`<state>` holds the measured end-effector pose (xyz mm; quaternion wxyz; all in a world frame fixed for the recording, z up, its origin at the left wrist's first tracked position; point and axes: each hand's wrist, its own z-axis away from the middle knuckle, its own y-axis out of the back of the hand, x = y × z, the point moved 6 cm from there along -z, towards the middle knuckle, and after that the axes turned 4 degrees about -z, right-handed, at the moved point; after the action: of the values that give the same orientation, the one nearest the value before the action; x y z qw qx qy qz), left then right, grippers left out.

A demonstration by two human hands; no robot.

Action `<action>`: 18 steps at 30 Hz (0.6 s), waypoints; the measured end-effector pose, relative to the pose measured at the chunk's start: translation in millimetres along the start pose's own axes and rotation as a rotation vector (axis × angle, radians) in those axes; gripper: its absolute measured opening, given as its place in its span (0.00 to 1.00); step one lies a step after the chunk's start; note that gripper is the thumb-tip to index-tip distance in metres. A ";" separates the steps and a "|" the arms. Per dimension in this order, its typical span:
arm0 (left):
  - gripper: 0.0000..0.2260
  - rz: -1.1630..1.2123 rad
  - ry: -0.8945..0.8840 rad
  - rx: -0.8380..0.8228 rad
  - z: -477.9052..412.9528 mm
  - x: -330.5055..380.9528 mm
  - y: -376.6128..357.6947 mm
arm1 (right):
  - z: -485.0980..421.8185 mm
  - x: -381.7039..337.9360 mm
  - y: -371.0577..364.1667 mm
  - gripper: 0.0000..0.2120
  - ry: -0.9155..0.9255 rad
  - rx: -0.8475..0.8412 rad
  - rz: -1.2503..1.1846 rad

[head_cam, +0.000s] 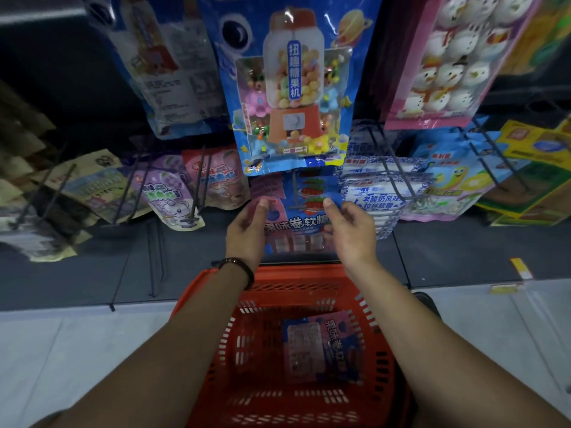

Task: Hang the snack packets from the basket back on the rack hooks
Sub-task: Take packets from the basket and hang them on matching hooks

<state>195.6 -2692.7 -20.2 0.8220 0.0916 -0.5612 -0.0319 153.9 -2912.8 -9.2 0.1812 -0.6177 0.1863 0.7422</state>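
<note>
A blue and pink snack packet [298, 223] is held up in front of the rack, above the red basket [213, 344] that stands on the floor. Its top left corner is pinched by the left hand [247, 225] and its top right corner by the right hand [350, 230], each with the thumb on the front face. The packet is kept flat and nearly upright, and the end of a dark hook [296, 193] is seen just in front of its upper middle, so the step in hand is judged to be the threading of the hang hole onto this hook. Whether the hook is already through the hole cannot be told. To do it well, the top edge should be kept stretched between both hands, the hole should be aligned with the hook tip, and the packet should then be pushed straight back along the hook. One more packet [324, 347] of the same kind is lying in the basket.
</note>
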 end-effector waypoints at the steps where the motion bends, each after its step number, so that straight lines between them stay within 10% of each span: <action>1: 0.46 -0.007 0.010 -0.001 -0.8 -2.4 0.2 | -0.2 1.3 -0.3 0.25 -0.003 0.003 -0.001; 6: 0.15 -0.001 -0.039 -0.008 5.2 3.7 2.3 | 2.8 8.8 0.0 0.23 -0.126 0.021 -0.080; 13: 0.11 -0.040 -0.033 -0.005 -0.2 13.7 -4.0 | -2.9 17.5 1.1 0.16 -0.202 0.046 -0.140; 18: 0.50 -0.007 0.056 -0.008 -12.5 7.7 -5.2 | -6.4 30.3 8.1 0.30 -0.178 0.013 0.020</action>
<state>210.2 -2697.6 -18.5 0.8376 0.0909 -0.5376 -0.0346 150.0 -2921.9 -39.7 0.1936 -0.5463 0.1806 0.7946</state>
